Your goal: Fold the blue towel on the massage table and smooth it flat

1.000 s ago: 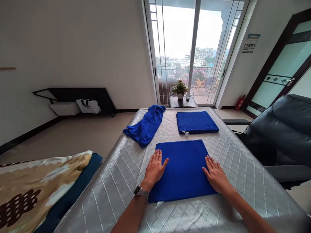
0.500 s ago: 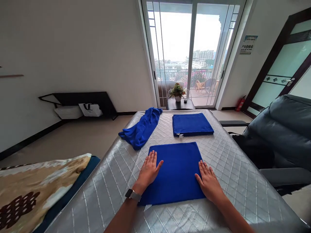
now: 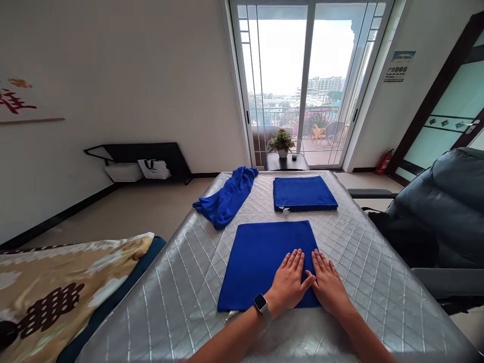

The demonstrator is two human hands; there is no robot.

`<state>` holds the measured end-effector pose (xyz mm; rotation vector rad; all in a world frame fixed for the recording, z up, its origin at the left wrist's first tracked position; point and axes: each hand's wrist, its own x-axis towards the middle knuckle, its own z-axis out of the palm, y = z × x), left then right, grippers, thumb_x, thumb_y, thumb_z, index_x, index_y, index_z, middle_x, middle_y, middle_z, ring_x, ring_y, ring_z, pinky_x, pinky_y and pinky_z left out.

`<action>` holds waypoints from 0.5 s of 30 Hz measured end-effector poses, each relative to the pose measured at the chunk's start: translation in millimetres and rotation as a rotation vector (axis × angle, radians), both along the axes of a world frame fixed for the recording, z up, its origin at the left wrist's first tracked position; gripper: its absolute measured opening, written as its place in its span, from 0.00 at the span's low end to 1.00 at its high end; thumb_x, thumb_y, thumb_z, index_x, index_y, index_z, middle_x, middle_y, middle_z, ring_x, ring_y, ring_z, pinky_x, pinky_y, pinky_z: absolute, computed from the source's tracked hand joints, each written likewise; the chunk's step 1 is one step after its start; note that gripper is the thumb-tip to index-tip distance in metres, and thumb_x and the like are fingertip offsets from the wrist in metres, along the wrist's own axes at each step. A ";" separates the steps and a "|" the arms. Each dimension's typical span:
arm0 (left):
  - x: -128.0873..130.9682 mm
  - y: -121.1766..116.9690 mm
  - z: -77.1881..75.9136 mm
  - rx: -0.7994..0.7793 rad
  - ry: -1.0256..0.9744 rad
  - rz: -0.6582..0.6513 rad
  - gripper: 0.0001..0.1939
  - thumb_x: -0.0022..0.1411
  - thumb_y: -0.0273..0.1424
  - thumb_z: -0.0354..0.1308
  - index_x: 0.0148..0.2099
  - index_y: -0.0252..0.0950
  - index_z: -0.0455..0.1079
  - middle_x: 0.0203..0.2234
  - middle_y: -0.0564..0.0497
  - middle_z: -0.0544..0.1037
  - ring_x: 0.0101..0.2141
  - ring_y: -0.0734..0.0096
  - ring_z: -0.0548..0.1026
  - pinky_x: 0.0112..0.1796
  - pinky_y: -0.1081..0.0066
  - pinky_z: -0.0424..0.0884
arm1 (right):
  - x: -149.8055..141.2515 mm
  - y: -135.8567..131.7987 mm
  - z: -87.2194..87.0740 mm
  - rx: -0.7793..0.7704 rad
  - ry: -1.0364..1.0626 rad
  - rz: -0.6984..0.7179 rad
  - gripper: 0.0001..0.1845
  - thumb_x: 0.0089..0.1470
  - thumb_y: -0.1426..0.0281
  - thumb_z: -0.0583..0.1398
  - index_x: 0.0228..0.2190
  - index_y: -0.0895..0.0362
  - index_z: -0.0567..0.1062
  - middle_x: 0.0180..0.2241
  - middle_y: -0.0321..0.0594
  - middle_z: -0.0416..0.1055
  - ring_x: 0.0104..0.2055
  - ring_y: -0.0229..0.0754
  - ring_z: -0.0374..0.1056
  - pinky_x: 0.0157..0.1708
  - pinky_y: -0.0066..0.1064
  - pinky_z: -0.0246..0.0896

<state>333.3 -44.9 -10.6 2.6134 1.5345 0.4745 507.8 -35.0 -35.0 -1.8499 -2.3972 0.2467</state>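
A folded blue cloth (image 3: 260, 262), flat and roughly square, lies on the silver quilted table cover (image 3: 181, 297) close to me. My left hand (image 3: 290, 280) rests flat on the cloth's right half, fingers stretched out. Beside it, my right hand (image 3: 328, 280) lies flat over the cloth's right edge, fingers extended, and the two thumbs meet or overlap. Neither hand grips anything. Beyond, a stack of folded blue cloths (image 3: 305, 193) with a white tag sits at the back right. A crumpled blue cloth (image 3: 229, 196) lies at the back left.
A dark armchair (image 3: 442, 201) stands along the right side. At the lower left is a patterned blanket (image 3: 75, 292). Behind the table, a potted plant (image 3: 282, 142) stands on a chair before the sliding glass door (image 3: 308, 85). A fire extinguisher (image 3: 384, 162) is by the wall.
My left hand has slid right across the cloth, from its left edge to beside my right hand. My right hand stays at the right edge. The camera view has turned slightly left.
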 end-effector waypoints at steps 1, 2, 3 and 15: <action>-10.8 -2.0 -1.1 0.001 0.013 0.019 0.37 0.75 0.50 0.36 0.75 0.32 0.48 0.72 0.42 0.55 0.71 0.60 0.52 0.68 0.56 0.56 | 0.0 0.0 0.9 -0.003 0.007 -0.004 0.39 0.69 0.52 0.42 0.72 0.63 0.48 0.74 0.44 0.39 0.76 0.47 0.35 0.73 0.46 0.32; -23.3 -4.6 -2.4 0.004 0.029 0.044 0.37 0.75 0.50 0.36 0.75 0.33 0.47 0.72 0.42 0.55 0.71 0.60 0.52 0.68 0.56 0.56 | 0.1 0.0 1.5 -0.005 0.017 -0.006 0.40 0.69 0.52 0.42 0.72 0.62 0.48 0.74 0.44 0.39 0.76 0.47 0.35 0.73 0.46 0.32; -37.2 -8.0 -4.1 0.009 0.047 0.073 0.37 0.75 0.50 0.36 0.76 0.34 0.46 0.72 0.42 0.55 0.71 0.60 0.53 0.68 0.55 0.57 | 0.3 -0.1 1.8 -0.005 0.028 -0.007 0.40 0.69 0.51 0.42 0.72 0.62 0.48 0.74 0.44 0.39 0.76 0.47 0.35 0.73 0.46 0.32; -178.4 -74.3 -33.5 0.020 0.102 0.504 0.40 0.74 0.52 0.41 0.77 0.38 0.32 0.73 0.42 0.51 0.70 0.56 0.55 0.67 0.51 0.58 | 0.9 -1.6 -0.6 0.003 0.013 -0.019 0.40 0.68 0.51 0.40 0.72 0.61 0.47 0.74 0.42 0.39 0.76 0.45 0.34 0.73 0.47 0.31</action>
